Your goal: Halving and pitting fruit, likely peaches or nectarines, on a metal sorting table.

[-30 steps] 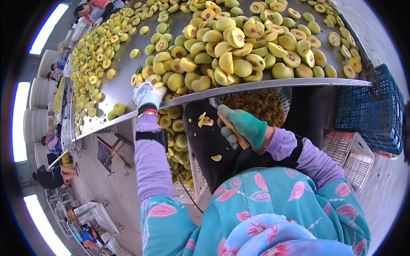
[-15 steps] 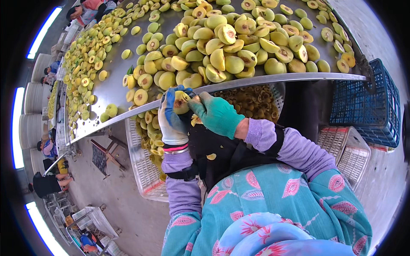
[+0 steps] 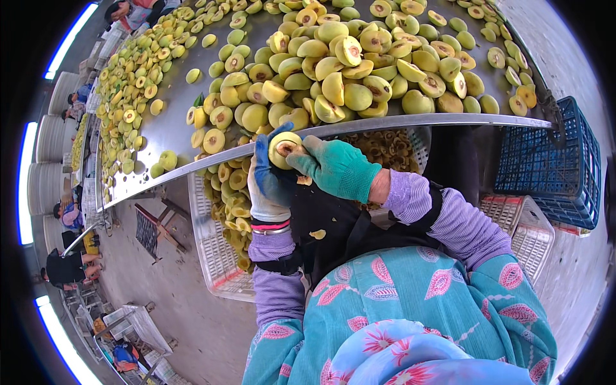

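My left hand (image 3: 269, 178), in a white glove with blue palm and fingers, grips a halved yellow-green fruit (image 3: 277, 142) like a plum or apricot. Its cut face and brown pit hollow show. My right hand (image 3: 343, 165), in a green glove, is closed with its fingertips against the middle of that cut face. Whatever those fingers hold is hidden. Just below them is a small brown bit (image 3: 304, 180). Both hands are at the near edge of a metal table (image 3: 179, 122), beside a big heap of halved fruit (image 3: 359, 96).
Below the table edge, a white crate (image 3: 212, 256) holds fruit halves, and brown pieces (image 3: 382, 146) lie in another container. A blue crate (image 3: 545, 163) stands at the right above white crates (image 3: 523, 224). A low stool (image 3: 157, 228) is on the floor at left, with other people (image 3: 67, 266) farther off.
The fruit half has turned so its cut face shows more fully. My right hand has shifted slightly right and down, and a brown bit has dropped below the fingers.
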The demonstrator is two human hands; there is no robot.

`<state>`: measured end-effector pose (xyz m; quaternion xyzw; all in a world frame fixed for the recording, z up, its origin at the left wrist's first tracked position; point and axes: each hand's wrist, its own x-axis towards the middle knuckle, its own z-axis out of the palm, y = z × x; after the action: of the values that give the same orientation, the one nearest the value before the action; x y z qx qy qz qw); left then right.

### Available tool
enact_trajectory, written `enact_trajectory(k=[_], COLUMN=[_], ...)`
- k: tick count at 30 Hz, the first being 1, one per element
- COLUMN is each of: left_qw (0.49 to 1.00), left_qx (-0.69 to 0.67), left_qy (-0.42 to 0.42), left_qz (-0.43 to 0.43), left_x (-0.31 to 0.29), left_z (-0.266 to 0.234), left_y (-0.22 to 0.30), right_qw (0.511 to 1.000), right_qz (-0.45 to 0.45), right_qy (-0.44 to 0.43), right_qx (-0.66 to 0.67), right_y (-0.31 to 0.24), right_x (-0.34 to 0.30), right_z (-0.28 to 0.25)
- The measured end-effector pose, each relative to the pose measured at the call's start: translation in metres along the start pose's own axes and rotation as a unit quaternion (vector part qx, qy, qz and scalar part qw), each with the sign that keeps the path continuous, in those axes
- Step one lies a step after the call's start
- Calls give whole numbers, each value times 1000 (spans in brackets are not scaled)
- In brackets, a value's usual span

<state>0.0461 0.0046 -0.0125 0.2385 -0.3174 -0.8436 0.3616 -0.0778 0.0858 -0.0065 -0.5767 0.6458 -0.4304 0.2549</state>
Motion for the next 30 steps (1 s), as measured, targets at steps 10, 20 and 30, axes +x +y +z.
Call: enact_trajectory(k=[10, 20, 30], left_qw=[999, 896, 911], left_qx=[26, 387, 373], left_qy=[17, -14, 44], left_qz=[-19, 216, 170], left_x=[5, 0, 3], left_z=[-10, 9, 18], left_y=[-4, -14, -23], right_qw=[997, 938, 861], right_qz=[34, 183, 292], right_qy=[-7, -42, -66], right_qx=[68, 291, 410], right_y=[6, 7, -16], right_x=[-7, -16, -30], right_z=[15, 4, 10])
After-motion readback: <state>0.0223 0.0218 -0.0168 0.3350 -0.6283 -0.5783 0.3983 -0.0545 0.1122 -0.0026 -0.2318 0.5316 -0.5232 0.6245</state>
